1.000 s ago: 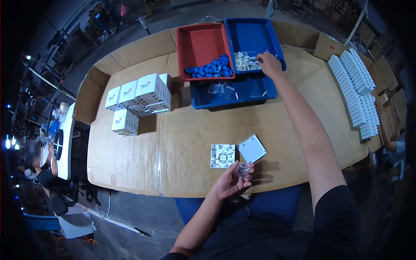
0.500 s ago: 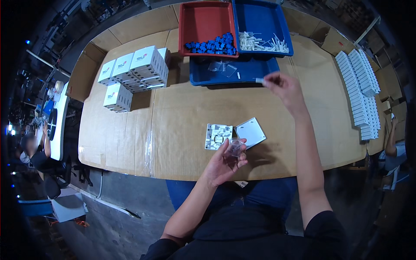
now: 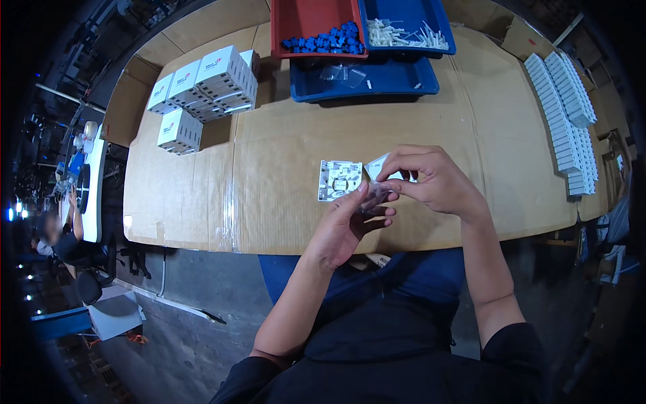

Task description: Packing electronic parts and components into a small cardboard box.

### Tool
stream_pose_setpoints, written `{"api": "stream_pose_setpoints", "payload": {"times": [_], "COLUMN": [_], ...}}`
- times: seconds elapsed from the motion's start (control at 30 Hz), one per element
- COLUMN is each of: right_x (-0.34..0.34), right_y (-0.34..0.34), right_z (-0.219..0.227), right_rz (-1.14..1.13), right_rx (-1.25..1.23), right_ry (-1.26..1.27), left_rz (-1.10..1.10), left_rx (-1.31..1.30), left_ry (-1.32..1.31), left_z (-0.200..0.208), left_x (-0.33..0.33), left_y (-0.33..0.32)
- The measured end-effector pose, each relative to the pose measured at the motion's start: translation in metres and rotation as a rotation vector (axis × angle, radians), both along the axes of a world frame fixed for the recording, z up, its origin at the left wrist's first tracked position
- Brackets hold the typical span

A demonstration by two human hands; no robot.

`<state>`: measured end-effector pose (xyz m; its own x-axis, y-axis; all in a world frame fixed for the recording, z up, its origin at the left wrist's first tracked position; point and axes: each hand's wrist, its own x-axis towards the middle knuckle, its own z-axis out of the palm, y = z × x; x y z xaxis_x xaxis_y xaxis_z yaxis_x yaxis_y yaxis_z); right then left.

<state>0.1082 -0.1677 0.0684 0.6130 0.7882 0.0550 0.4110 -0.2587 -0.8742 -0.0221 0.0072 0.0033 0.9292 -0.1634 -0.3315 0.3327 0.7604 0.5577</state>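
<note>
A small clear plastic bag [image 3: 379,195] is pinched between the thumb and fingers of my left hand [image 3: 342,227]. My right hand [image 3: 441,183] meets it there, thumb and fingertips drawn together at the bag's upper edge. Whatever lies between those right fingertips is hidden. Just beyond the left thumb, a square white plastic housing [image 3: 330,185] with moulded detail lies on the cardboard. Beside it is a plain white cover [image 3: 375,165], mostly covered by my right hand.
A red tray [image 3: 316,17] of blue plastic pieces and a blue tray [image 3: 441,47] of small white pieces overlap a lower blue tray [image 3: 397,91]. White boxes [image 3: 219,71] are stacked left; rows of white units [image 3: 562,128] stand right. Another person [image 3: 64,236] sits far left.
My right hand has come down from the lower blue tray, where it held a small white piece, to the bag in my left hand. The view has shifted slightly.
</note>
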Motion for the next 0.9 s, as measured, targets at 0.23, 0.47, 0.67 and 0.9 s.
{"api": "stream_pose_setpoints", "payload": {"times": [0.23, 0.47, 0.67, 0.9], "right_x": [0.012, -0.010, 0.040, 0.191], "right_y": [-0.003, 0.000, -0.016, 0.002], "right_z": [-0.002, -0.002, -0.047, -0.043], "right_rz": [0.309, 0.300, -0.037, -0.499], "right_rx": [-0.003, -0.168, 0.139, 0.041], "right_ry": [0.060, 0.448, 0.298, -0.178], "left_rz": [-0.035, -0.086, -0.131, -0.235], "left_rx": [-0.011, -0.116, -0.357, -0.586], "left_ry": [-0.004, -0.149, 0.034, -0.011], "left_z": [0.007, -0.035, -0.079, -0.108], "left_x": [0.004, -0.008, -0.016, -0.008], "left_y": [-0.003, -0.008, -0.004, 0.001]}}
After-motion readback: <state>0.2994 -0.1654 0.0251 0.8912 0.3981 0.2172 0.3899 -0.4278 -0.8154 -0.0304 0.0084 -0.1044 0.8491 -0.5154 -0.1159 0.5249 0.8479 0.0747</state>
